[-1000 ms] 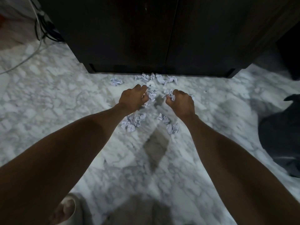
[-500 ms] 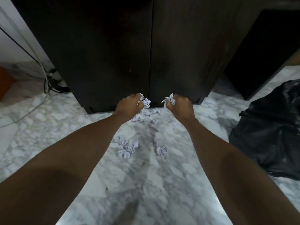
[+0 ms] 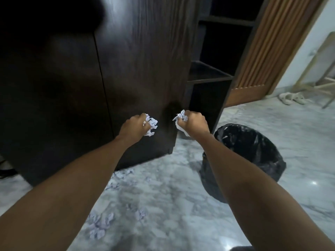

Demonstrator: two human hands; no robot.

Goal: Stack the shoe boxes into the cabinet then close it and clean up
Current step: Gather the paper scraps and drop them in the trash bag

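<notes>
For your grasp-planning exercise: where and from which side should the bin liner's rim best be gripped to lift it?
Probably pinch the bin liner at its near-left rim, reaching down from above. The mouth gapes upward, and that edge lies nearest the right hand, though both hands hold crumpled paper.

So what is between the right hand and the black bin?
Nothing lies there. In the head view the right hand, shut on crumpled paper, is above and left of the bin; only bare marble floor shows below.
</notes>
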